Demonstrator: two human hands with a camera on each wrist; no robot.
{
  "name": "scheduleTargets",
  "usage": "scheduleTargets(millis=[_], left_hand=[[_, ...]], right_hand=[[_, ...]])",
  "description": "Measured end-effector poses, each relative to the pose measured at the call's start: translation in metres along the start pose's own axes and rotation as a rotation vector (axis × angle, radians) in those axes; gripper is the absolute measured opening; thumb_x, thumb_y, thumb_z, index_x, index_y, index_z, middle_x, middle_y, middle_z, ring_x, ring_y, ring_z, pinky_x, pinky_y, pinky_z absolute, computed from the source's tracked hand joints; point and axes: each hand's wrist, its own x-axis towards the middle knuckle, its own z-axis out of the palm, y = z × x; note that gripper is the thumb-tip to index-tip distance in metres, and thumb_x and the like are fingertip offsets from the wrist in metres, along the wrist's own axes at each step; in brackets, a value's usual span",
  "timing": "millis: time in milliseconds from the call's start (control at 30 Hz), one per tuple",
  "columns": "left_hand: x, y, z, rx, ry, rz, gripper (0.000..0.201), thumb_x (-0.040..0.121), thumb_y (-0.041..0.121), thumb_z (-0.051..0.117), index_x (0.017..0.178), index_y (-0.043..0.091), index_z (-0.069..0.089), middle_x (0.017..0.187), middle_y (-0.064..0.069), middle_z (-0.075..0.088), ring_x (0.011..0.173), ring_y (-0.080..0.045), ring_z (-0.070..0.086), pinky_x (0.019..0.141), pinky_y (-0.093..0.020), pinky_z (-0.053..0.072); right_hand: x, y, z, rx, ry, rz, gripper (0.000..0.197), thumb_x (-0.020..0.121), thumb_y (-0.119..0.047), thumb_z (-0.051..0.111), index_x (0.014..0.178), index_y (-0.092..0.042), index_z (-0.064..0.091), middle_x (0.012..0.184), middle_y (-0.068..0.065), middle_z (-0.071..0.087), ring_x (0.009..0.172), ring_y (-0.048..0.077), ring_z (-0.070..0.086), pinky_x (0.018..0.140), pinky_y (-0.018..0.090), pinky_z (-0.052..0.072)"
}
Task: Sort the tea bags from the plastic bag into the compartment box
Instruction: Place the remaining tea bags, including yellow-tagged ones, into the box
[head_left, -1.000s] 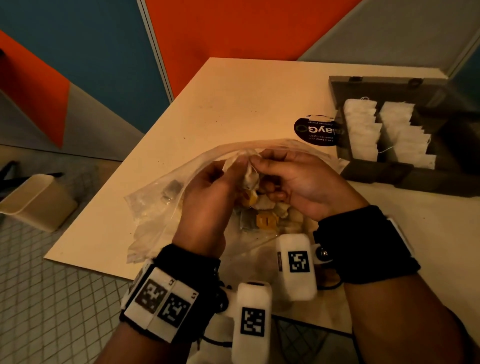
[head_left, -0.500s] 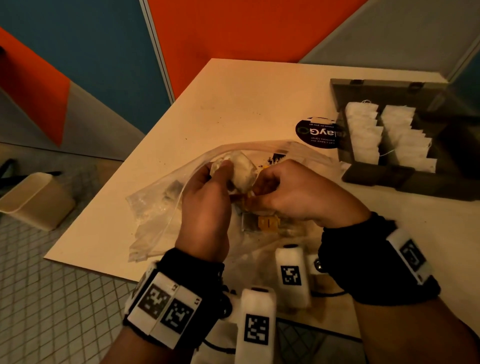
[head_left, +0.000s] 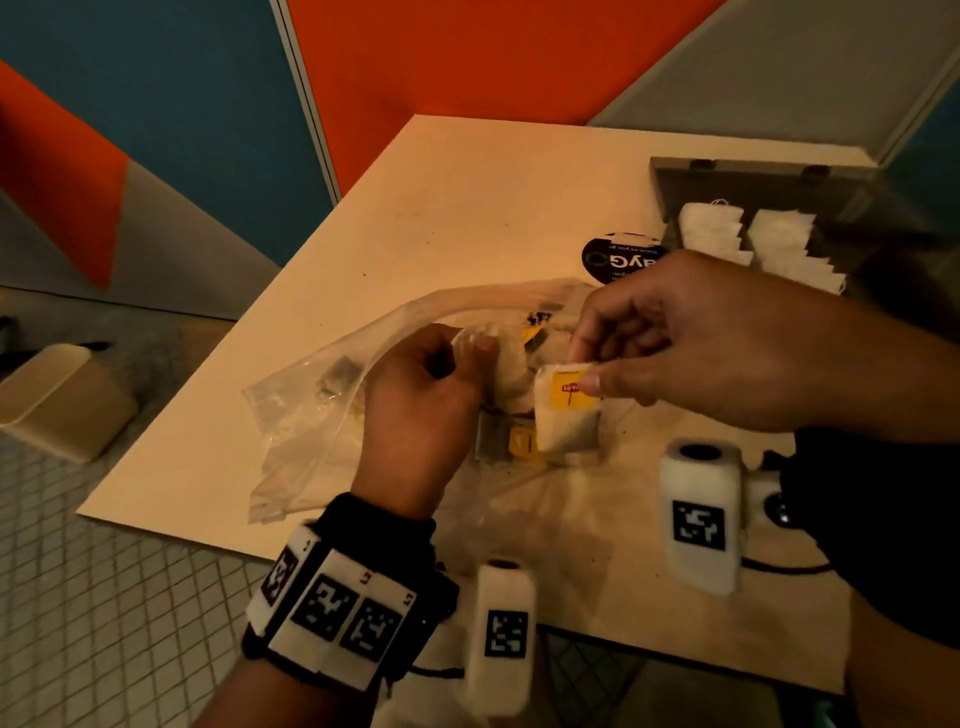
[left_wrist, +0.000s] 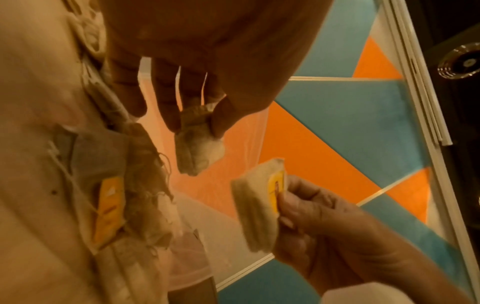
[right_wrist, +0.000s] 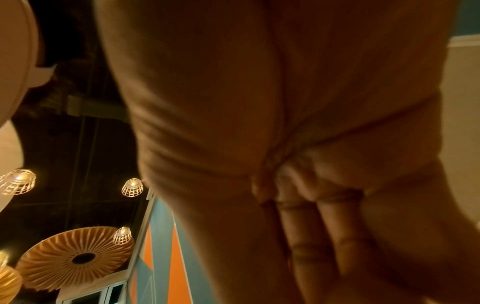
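A clear plastic bag (head_left: 311, 415) lies open on the table with several tea bags (left_wrist: 109, 207) inside. My left hand (head_left: 467, 348) is at the bag's mouth and pinches a crumpled tea bag (left_wrist: 197, 144) between thumb and finger. My right hand (head_left: 582, 371) pinches the top of a tea bag with a yellow tag (head_left: 566, 410) and holds it just above the bag; the left wrist view shows it too (left_wrist: 259, 205). The right wrist view shows only palm and curled fingers (right_wrist: 311, 205). The dark compartment box (head_left: 753, 176) stands at the far right, with two rows of white tea bags (head_left: 711, 228).
A black round label (head_left: 621, 257) lies on the beige table (head_left: 467, 208) between the bag and the box. The table's left edge runs diagonally, with tiled floor and a beige bin (head_left: 57, 400) below it. Coloured wall panels stand behind.
My right hand has pulled the yellow-tagged tea bag out of the cluster and moved up and to the right. My left hand stays at the bag's mouth, still pinching.
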Motion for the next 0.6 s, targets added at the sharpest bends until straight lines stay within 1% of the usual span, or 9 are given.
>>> scheduleTargets(millis=[67, 133, 200, 267, 333, 400, 433, 533, 600], left_hand=[[0.001, 0.001, 0.0, 0.025, -0.001, 0.016, 0.034, 0.086, 0.035, 0.062, 0.076, 0.003, 0.067, 0.073, -0.026, 0.063, 0.061, -0.029, 0.054, 0.064, -0.049, 0.05], [0.001, 0.005, 0.0, -0.001, -0.021, -0.004, 0.036, 0.084, 0.036, 0.063, 0.078, 0.0, 0.068, 0.078, -0.03, 0.063, 0.063, -0.022, 0.052, 0.065, -0.05, 0.05], [0.001, 0.009, 0.0, -0.039, -0.069, -0.046, 0.033, 0.088, 0.029, 0.064, 0.083, -0.003, 0.07, 0.084, -0.031, 0.064, 0.067, -0.022, 0.055, 0.066, -0.046, 0.05], [0.0, 0.012, 0.002, -0.113, -0.121, -0.111, 0.024, 0.092, 0.023, 0.062, 0.084, 0.004, 0.075, 0.085, -0.024, 0.07, 0.076, -0.03, 0.064, 0.074, -0.043, 0.054], [-0.002, 0.016, 0.003, -0.17, -0.168, -0.162, 0.025, 0.094, 0.022, 0.06, 0.081, 0.008, 0.076, 0.081, -0.017, 0.071, 0.078, -0.029, 0.064, 0.077, -0.044, 0.055], [-0.003, 0.018, 0.003, -0.217, -0.184, -0.183, 0.026, 0.094, 0.02, 0.058, 0.081, 0.005, 0.073, 0.079, -0.016, 0.065, 0.075, -0.025, 0.06, 0.072, -0.041, 0.052], [-0.004, 0.019, 0.003, -0.24, -0.183, -0.194, 0.025, 0.095, 0.019, 0.058, 0.082, 0.003, 0.073, 0.08, -0.015, 0.063, 0.075, -0.024, 0.059, 0.07, -0.038, 0.052], [-0.005, 0.02, 0.003, -0.286, -0.191, -0.235, 0.024, 0.094, 0.017, 0.058, 0.082, 0.005, 0.073, 0.083, -0.014, 0.065, 0.076, -0.022, 0.061, 0.068, -0.035, 0.053], [-0.005, 0.021, 0.003, -0.292, -0.191, -0.252, 0.025, 0.094, 0.019, 0.058, 0.079, 0.009, 0.075, 0.081, -0.009, 0.068, 0.074, -0.018, 0.063, 0.068, -0.035, 0.053]], right_hand=[[0.001, -0.003, -0.005, -0.01, 0.038, -0.034, 0.007, 0.081, -0.021, 0.075, 0.083, -0.028, 0.073, 0.078, -0.012, 0.072, 0.067, 0.002, 0.065, 0.061, 0.02, 0.05], [0.005, -0.006, -0.007, 0.014, 0.044, -0.058, 0.007, 0.081, -0.02, 0.075, 0.085, -0.027, 0.074, 0.079, -0.009, 0.072, 0.067, 0.004, 0.065, 0.063, 0.023, 0.051], [0.011, -0.007, -0.002, 0.044, -0.001, -0.039, 0.007, 0.081, -0.018, 0.075, 0.086, -0.024, 0.075, 0.077, -0.005, 0.073, 0.064, 0.007, 0.065, 0.065, 0.027, 0.055], [0.019, -0.004, 0.006, 0.075, -0.009, 0.016, 0.008, 0.081, -0.015, 0.075, 0.086, -0.021, 0.075, 0.077, 0.0, 0.074, 0.068, 0.017, 0.069, 0.068, 0.034, 0.058], [0.026, 0.0, 0.013, 0.105, 0.045, 0.064, 0.008, 0.081, -0.011, 0.075, 0.085, -0.018, 0.075, 0.076, 0.002, 0.075, 0.066, 0.018, 0.07, 0.066, 0.033, 0.058], [0.029, 0.002, 0.016, 0.136, 0.113, 0.091, 0.009, 0.081, -0.008, 0.075, 0.084, -0.016, 0.074, 0.073, 0.003, 0.074, 0.06, 0.013, 0.066, 0.06, 0.028, 0.056], [0.03, 0.003, 0.017, 0.142, 0.142, 0.096, 0.009, 0.081, -0.008, 0.075, 0.083, -0.016, 0.073, 0.073, 0.003, 0.074, 0.058, 0.012, 0.065, 0.059, 0.028, 0.055], [0.031, 0.004, 0.018, 0.143, 0.197, 0.082, 0.01, 0.079, -0.009, 0.077, 0.081, -0.018, 0.072, 0.072, 0.003, 0.073, 0.06, 0.011, 0.065, 0.064, 0.034, 0.057], [0.031, 0.004, 0.02, 0.147, 0.212, 0.082, 0.011, 0.079, -0.009, 0.077, 0.08, -0.018, 0.071, 0.071, 0.002, 0.073, 0.06, 0.011, 0.067, 0.063, 0.035, 0.058]])
